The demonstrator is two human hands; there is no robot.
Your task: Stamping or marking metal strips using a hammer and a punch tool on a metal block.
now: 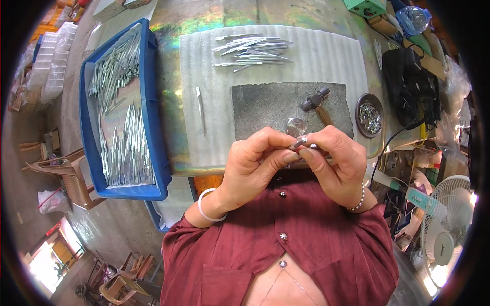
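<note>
My left hand (265, 151) and my right hand (334, 154) meet just over the table's near edge, fingers closed in a pinch. Between their fingertips is a small shiny metal piece (301, 142); its full shape is hidden by the fingers. Right behind them, a round shiny object (296, 126) lies on a dark stone-like slab (260, 104). A hammer (316, 106) with a wooden handle rests on the slab's right half. Farther back, slim metal strips (255, 51) lie in a loose pile on white foam sheeting (326, 56), with one single strip (200, 109) to the left.
At left stands a blue tray (151, 109) full of metal strips (127, 153). A round brown dish (378, 104) of small metal parts sits right of the slab. Beyond it are a black bag-like object (408, 76) and a cable. A fan (441, 224) stands at lower right.
</note>
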